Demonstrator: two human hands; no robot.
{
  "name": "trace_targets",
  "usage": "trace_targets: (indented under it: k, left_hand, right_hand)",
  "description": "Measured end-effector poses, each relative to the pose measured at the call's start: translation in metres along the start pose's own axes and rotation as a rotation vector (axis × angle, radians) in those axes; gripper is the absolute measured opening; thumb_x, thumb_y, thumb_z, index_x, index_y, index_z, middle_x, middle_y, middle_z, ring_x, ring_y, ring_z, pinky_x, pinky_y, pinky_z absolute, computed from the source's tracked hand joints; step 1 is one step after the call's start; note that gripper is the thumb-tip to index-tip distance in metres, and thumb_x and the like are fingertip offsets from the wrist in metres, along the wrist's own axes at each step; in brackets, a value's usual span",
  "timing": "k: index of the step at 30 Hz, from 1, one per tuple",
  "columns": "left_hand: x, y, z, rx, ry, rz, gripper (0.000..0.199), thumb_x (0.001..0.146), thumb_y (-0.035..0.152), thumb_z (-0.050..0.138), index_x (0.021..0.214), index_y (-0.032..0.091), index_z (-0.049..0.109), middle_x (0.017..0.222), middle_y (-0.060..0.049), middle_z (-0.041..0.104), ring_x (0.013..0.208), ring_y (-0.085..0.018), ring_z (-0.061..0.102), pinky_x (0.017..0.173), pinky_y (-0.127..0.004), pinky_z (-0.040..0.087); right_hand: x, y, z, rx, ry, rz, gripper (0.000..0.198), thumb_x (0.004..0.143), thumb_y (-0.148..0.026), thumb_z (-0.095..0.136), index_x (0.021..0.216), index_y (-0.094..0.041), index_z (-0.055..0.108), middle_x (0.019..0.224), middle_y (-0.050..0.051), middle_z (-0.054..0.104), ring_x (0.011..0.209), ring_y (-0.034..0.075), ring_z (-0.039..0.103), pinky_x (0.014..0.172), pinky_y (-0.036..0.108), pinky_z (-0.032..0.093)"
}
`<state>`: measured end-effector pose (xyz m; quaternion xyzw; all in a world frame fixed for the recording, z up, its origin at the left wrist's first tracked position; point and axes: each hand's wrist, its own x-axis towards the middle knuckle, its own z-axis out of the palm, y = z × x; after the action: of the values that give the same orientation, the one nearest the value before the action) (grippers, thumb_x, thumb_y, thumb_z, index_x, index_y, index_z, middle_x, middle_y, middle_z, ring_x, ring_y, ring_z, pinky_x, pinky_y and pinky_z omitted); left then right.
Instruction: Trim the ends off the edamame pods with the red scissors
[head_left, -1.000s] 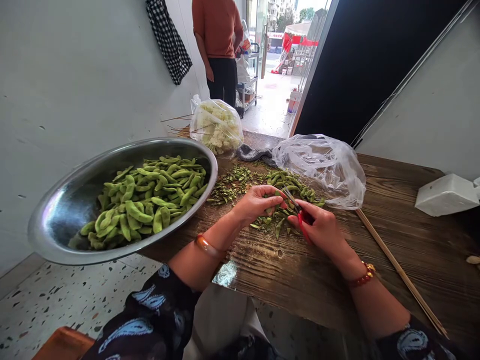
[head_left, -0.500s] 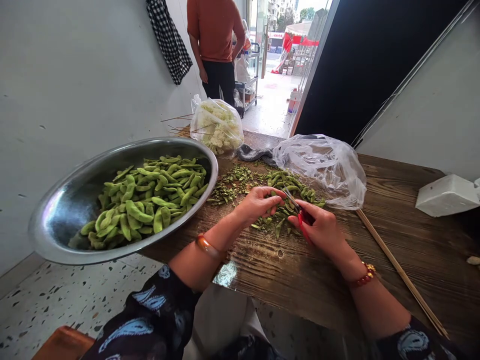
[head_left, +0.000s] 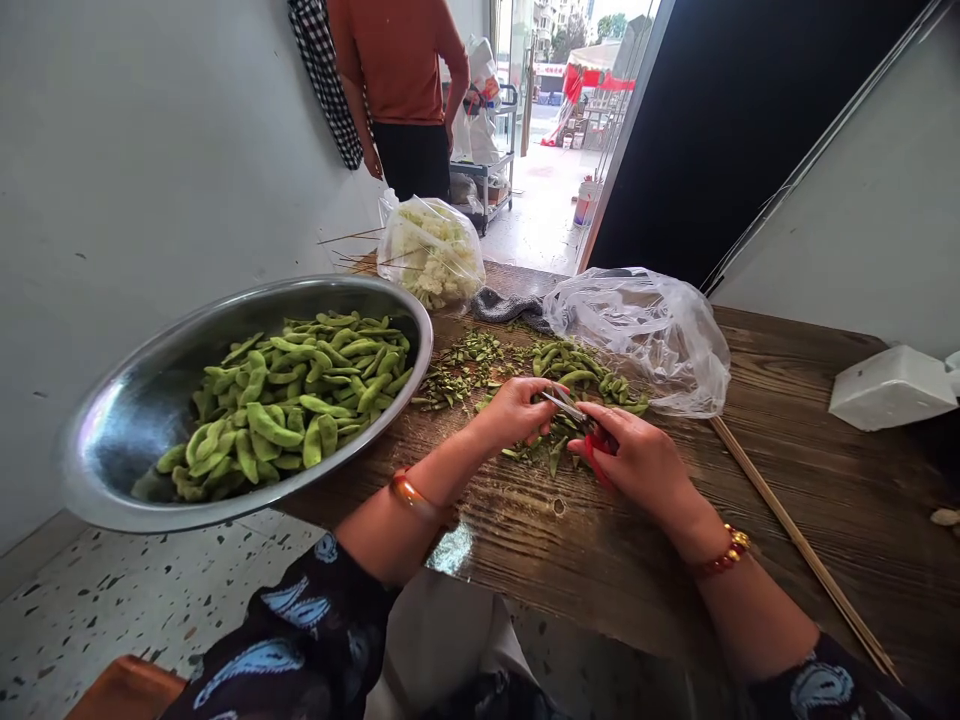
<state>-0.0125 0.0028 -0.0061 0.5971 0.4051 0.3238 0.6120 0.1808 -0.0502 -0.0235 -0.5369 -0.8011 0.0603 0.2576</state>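
Note:
My right hand (head_left: 634, 455) is wrapped round red-handled scissors (head_left: 564, 404), their blades pointing left and parted a little. Close to the blade tips, my left hand (head_left: 520, 412) pinches a green soybean pod, mostly hidden by the fingers. Beneath and behind both hands lies a pile of soybean pods (head_left: 577, 368) with clipped bits (head_left: 469, 360) scattered to its left. Many more pods (head_left: 274, 425) fill part of a large steel bowl (head_left: 135, 400) at the left edge of the table.
A bag of cauliflower (head_left: 431, 250), a grey cloth (head_left: 510, 308) and a crumpled plastic bag (head_left: 645, 335) lie at the back of the wooden table (head_left: 600, 560). Thin sticks (head_left: 802, 545) and a white foam box (head_left: 892, 388) are at right. A person (head_left: 405, 90) stands beyond.
The scissor blades have swung lower and lie flatter beside the left fingers, where the pod showed more before. Behind the table, the person has shifted left.

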Motion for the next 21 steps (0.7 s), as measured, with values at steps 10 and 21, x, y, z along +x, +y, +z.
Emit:
trace_targets:
  k: [10, 21]
  left_hand:
    - [-0.003, 0.007, 0.001, -0.023, -0.007, 0.015, 0.026, 0.078, 0.036, 0.063, 0.086, 0.011, 0.063, 0.046, 0.006, 0.049, 0.035, -0.004, 0.036, 0.036, -0.016, 0.026]
    - [-0.003, 0.006, 0.000, -0.003, -0.052, 0.057, 0.028, 0.081, 0.039, 0.060, 0.078, 0.011, 0.061, 0.047, 0.005, 0.049, 0.038, -0.003, 0.036, 0.038, -0.016, 0.026]
  right_hand:
    - [0.002, 0.004, 0.002, 0.086, 0.022, 0.026, 0.039, 0.085, -0.044, 0.060, 0.113, -0.019, 0.067, 0.085, 0.007, 0.071, 0.067, 0.018, 0.062, 0.064, 0.028, 0.048]
    - [0.004, 0.006, 0.002, 0.203, 0.037, 0.058, 0.044, 0.082, -0.046, 0.062, 0.116, -0.017, 0.065, 0.078, 0.004, 0.068, 0.064, 0.016, 0.058, 0.062, 0.028, 0.048]
